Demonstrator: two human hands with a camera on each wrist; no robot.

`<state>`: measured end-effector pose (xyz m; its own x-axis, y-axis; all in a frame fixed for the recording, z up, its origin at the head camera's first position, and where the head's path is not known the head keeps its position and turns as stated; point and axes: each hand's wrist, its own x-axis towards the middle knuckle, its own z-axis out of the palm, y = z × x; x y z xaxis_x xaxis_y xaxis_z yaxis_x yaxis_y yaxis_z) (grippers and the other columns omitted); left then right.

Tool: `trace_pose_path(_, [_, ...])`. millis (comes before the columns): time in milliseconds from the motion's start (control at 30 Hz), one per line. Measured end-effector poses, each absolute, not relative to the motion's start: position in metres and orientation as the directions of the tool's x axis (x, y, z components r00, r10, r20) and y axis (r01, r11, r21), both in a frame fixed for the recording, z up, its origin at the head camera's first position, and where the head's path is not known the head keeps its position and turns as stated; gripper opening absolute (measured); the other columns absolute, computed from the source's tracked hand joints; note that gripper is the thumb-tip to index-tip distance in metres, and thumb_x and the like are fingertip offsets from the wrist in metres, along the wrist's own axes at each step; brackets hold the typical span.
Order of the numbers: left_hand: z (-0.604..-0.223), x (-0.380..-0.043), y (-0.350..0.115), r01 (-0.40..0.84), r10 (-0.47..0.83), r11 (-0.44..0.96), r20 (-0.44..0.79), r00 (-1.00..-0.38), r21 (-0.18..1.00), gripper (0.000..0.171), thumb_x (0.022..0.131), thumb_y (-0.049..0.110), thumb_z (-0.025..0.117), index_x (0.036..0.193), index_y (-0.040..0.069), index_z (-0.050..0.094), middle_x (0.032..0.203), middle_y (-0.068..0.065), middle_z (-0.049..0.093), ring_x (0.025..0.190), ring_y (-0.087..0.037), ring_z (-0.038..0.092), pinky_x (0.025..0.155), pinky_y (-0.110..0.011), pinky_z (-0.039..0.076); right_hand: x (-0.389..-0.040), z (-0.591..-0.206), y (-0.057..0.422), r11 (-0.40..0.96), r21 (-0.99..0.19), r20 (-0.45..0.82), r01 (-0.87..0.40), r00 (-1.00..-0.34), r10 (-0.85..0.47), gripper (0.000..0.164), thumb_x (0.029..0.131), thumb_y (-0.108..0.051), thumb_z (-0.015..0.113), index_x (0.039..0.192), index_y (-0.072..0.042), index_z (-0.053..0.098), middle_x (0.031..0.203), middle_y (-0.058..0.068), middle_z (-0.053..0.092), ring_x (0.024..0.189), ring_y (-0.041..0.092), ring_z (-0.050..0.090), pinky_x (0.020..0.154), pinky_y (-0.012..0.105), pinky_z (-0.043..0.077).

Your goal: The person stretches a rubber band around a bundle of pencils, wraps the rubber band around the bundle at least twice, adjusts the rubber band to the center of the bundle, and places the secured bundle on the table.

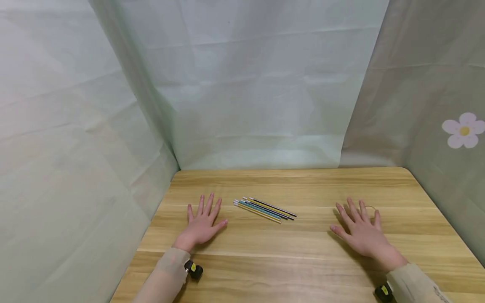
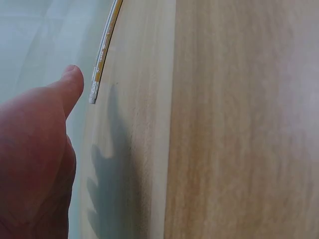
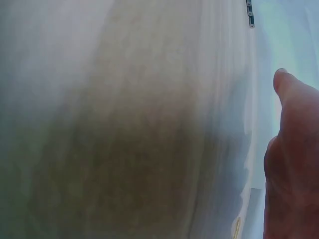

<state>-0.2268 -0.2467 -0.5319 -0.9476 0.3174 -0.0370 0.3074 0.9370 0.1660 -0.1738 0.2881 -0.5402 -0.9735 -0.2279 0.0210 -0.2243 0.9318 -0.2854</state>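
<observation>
Several pencils (image 1: 265, 209) in yellow, teal and black lie together in a loose, slanted row on the wooden table, their white-tipped ends toward the left. My left hand (image 1: 202, 227) is spread palm down just left of them, fingers straight and holding nothing. In the left wrist view, one yellow pencil (image 2: 103, 55) shows beyond the thumb. On the other side, my right hand (image 1: 361, 235) is likewise spread with nothing in it. A thin yellowish loop (image 1: 371, 206), like a rubber band, lies by its ring and little fingers. Dark pencil ends (image 3: 250, 17) appear in the right wrist view.
The wooden table (image 1: 265, 269) has rounded far corners. Pale cloth (image 1: 257, 105) hangs behind it and along both sides, with a flower print (image 1: 464, 131) at the right. A small black device (image 1: 194, 269) is on each wrist.
</observation>
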Motion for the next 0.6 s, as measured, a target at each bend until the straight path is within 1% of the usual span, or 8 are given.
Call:
trace_pose_path(167, [-0.534, -0.229, -0.247, 0.319, 0.328, 0.931, -0.022, -0.944, 0.176, 0.086, 0.108, 0.063, 0.048, 0.172, 0.015, 0.017, 0.178, -0.016, -0.001, 0.161, -0.049, -0.008, 0.116, -0.081, -0.006, -0.174, -0.542, 0.287, 0.932, -0.285, 0.022, -0.224, -0.974, -0.227, 0.086, 0.108, -0.067, 0.045, 0.17, -0.012, 0.025, 0.175, 0.027, 0.006, 0.157, 0.059, -0.004, 0.11, 0.085, -0.011])
trace_pose_path(233, [-0.538, -0.231, -0.249, 0.345, 0.35, 0.92, 0.008, -0.937, 0.185, 0.085, 0.108, 0.063, 0.048, 0.172, 0.014, 0.018, 0.178, -0.016, 0.001, 0.161, -0.048, -0.007, 0.117, -0.08, -0.005, -0.175, -0.543, 0.285, 0.931, -0.287, 0.025, -0.225, -0.974, -0.227, 0.087, 0.108, -0.067, 0.045, 0.17, -0.01, 0.024, 0.175, 0.027, 0.007, 0.157, 0.059, -0.003, 0.11, 0.085, -0.01])
trace_pose_path(400, [-0.539, -0.24, -0.248, 0.414, 0.411, 0.883, 0.059, -0.91, 0.223, 0.084, 0.109, 0.058, 0.051, 0.172, 0.014, 0.017, 0.178, -0.011, -0.002, 0.161, -0.043, -0.01, 0.119, -0.078, -0.001, -0.176, -0.543, 0.278, 0.922, -0.319, 0.019, -0.222, -0.973, -0.228, 0.09, 0.108, -0.066, 0.044, 0.171, -0.007, 0.019, 0.176, 0.026, 0.004, 0.157, 0.058, -0.004, 0.112, 0.084, -0.007])
trace_pose_path(467, [-0.536, -0.242, -0.245, 0.419, 0.42, 0.876, 0.051, -0.906, 0.237, 0.083, 0.11, 0.055, 0.051, 0.172, 0.014, 0.014, 0.177, -0.009, -0.004, 0.161, -0.042, -0.011, 0.12, -0.077, -0.001, -0.176, -0.54, 0.273, 0.918, -0.329, 0.013, -0.221, -0.973, -0.23, 0.091, 0.108, -0.066, 0.045, 0.171, -0.007, 0.018, 0.176, 0.026, 0.004, 0.157, 0.057, -0.004, 0.113, 0.083, -0.006])
trace_pose_path(600, [-0.538, -0.25, -0.242, 0.41, 0.417, 0.879, 0.026, -0.909, 0.245, 0.083, 0.11, 0.057, 0.048, 0.172, 0.014, 0.012, 0.178, -0.013, -0.002, 0.161, -0.047, -0.007, 0.12, -0.077, -0.001, -0.177, -0.536, 0.259, 0.916, -0.329, 0.008, -0.232, -0.97, -0.243, 0.09, 0.108, -0.066, 0.045, 0.17, -0.006, 0.02, 0.176, 0.026, 0.006, 0.158, 0.057, -0.001, 0.114, 0.083, -0.006])
